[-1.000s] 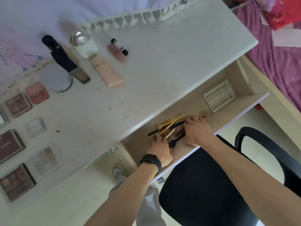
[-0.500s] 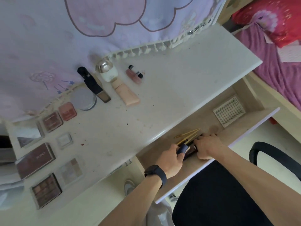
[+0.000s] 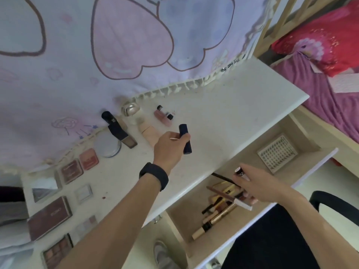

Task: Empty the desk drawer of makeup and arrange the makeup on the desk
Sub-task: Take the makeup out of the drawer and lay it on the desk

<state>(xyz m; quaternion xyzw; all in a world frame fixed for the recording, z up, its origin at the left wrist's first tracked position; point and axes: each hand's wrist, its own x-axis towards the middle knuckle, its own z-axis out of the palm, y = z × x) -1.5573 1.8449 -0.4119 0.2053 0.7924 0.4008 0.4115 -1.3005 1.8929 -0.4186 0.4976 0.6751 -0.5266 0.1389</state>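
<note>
Makeup sits in both grips. The left grip (image 3: 168, 147) is clenched round a dark blue tube (image 3: 186, 141), held nearly upright above the table (image 3: 223, 117), with a thin pale stick (image 3: 174, 139) pinched beside it. A black watch (image 3: 154, 175) bands its wrist. Just beyond this grip lie a peach tube (image 3: 148, 133) and a small pink bottle (image 3: 164, 116). Further to its left lie a dark bottle (image 3: 118, 131), a round compact (image 3: 106, 147) and several palettes (image 3: 50, 216).

The right grip (image 3: 252, 186), well apart from the left one, hangs over the open drawer (image 3: 179, 220). It grasps several slim pieces. A thin black brush handle (image 3: 221, 177) points toward the left grip, a pale-capped tube (image 3: 239, 170) rises above the thumb, and a white tube (image 3: 243, 204) juts out below the fingers. Just under this grip, a heap of gold and black brushes (image 3: 214, 212) lies on the drawer floor. Beyond it, at the drawer's far end, rests a white lash tray (image 3: 276, 154). A black chair (image 3: 272, 239) lies beneath its forearm.
</note>
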